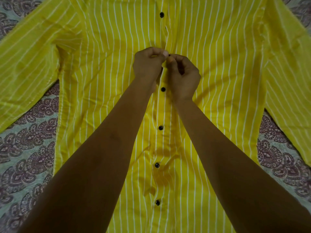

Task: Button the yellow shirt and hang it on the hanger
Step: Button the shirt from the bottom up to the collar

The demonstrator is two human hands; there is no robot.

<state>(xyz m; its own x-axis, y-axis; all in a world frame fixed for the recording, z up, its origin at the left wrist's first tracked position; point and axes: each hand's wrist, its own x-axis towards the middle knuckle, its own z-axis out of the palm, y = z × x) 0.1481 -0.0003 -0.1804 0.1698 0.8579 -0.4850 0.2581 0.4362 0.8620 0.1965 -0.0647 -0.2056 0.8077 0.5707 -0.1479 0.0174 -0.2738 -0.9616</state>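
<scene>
yellow shirt [104, 81]: lies flat and front up on the patterned cloth [25, 148], filling most of the view. It has thin white stripes. Its sleeves spread out to both sides, and its top runs past the upper edge.
placket [162, 108]: runs up the middle of the shirt, between the two forearms.
lower buttons [160, 127]: four black buttons sit in a row on the placket below the hands, and the front lies shut along them.
top button [161, 14]: black, on the placket well above the hands. Just below it the two front edges gape a little apart.
middle button [169, 55]: small and dark, showing just between the two thumbs.
left grip [148, 64]: the person's bare left hand, fingers curled under. Its thumb and forefinger pinch the placket's edge just left of the middle button.
right grip [183, 73]: the bare right hand, fingers curled. Its thumb and forefinger pinch the shirt cloth at the middle button, its fingertips touching those of the left.
forearms [117, 132]: bare, reaching in from the lower edge over the shirt's front, one on each side of the placket.
patterned cloth: pale with dark purple paisley shapes, showing under the sleeves at left and right.
</scene>
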